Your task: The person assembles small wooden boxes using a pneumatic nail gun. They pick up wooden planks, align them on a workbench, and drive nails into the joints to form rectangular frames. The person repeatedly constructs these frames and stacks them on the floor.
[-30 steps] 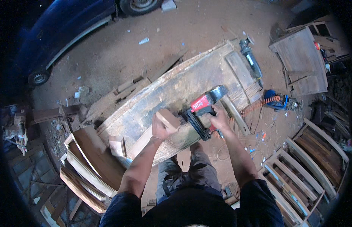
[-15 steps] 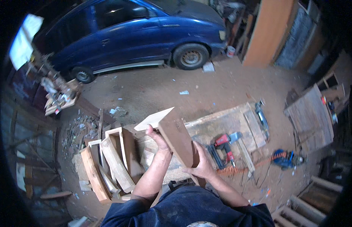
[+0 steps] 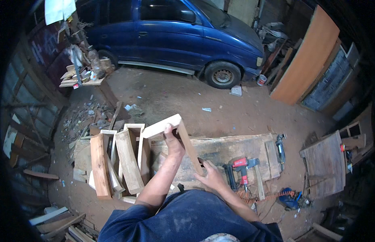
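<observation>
Both my hands grip a wooden box frame [image 3: 190,150], held tilted above the workbench. Its pale short side [image 3: 160,126] meets a longer board at a corner on the far side. My left hand [image 3: 174,144] is wrapped around the frame near that corner, thumb up against the short side. Lower down, my right hand [image 3: 211,176] closes on the near end of the long board. The rest of the frame is hidden by my hands and its own boards. To the left, several similar wooden boxes [image 3: 128,163] lean side by side.
A red and black nail gun [image 3: 242,166] lies on the worn workbench [image 3: 213,147], near a wood strip [image 3: 258,182]. An angle grinder [image 3: 280,149] sits at the right end. An orange coiled hose [image 3: 272,197] leads toward a blue tool [image 3: 289,199]. Beyond stands a blue van [image 3: 167,42].
The box frame has turned, now showing its narrow edges instead of its broad brown face. My hands have moved with it, and the view has shifted.
</observation>
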